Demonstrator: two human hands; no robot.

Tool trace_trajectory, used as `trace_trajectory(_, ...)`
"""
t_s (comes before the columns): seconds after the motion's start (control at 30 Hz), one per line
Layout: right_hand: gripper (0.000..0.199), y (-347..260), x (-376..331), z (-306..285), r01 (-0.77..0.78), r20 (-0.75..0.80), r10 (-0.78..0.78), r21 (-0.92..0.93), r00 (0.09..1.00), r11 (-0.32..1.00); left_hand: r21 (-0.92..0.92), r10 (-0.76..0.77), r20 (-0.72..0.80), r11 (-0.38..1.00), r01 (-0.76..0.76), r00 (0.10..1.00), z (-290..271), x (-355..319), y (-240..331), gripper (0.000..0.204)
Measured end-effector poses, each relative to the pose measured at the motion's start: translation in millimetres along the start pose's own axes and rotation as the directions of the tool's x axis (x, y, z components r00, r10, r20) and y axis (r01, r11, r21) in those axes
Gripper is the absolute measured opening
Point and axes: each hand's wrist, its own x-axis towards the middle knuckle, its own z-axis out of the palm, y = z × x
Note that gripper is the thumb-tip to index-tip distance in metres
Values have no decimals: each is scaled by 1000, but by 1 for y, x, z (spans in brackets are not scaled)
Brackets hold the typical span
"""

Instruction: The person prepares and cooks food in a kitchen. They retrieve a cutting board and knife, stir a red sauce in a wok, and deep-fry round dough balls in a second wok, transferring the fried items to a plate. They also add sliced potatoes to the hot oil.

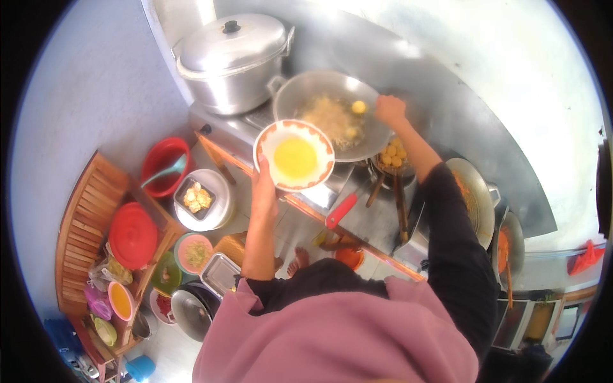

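My left hand (264, 191) grips a white bowl (260, 150) with an orange-patterned rim, its thumb over the edge. Yellow liquid (295, 158) lies in the bowl, which is held up in front of a large metal wok (290, 96). Inside the wok are bubbling, pale foamy oil (329, 115) and a round yellow ball (359, 107), with another yellowish piece lower down. At the wok's right rim my right hand (391, 110) is closed, close to that ball. Whatever its fingers hold is hidden from this view.
A lidded aluminium pot (233, 57) stands behind left. Right of the wok, a strainer holds yellow balls (392, 153); farther right are more pans (479, 198). A red handle (341, 210) juts from the counter's front. Basins, bowls and a wooden bench (89, 210) fill the lower left.
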Motion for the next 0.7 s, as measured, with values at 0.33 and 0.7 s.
trace_trajectory(0.33,19,-24,3,-27,-173,-148,199,172,969,970,68,38,-60,997,-34,997,-14,-63,20,66)
trace_trajectory(0.7,15,-53,-211,-133,189,-59,-263,843,963,504,19,-31,113,999,28,993,34,-99,-5,64)
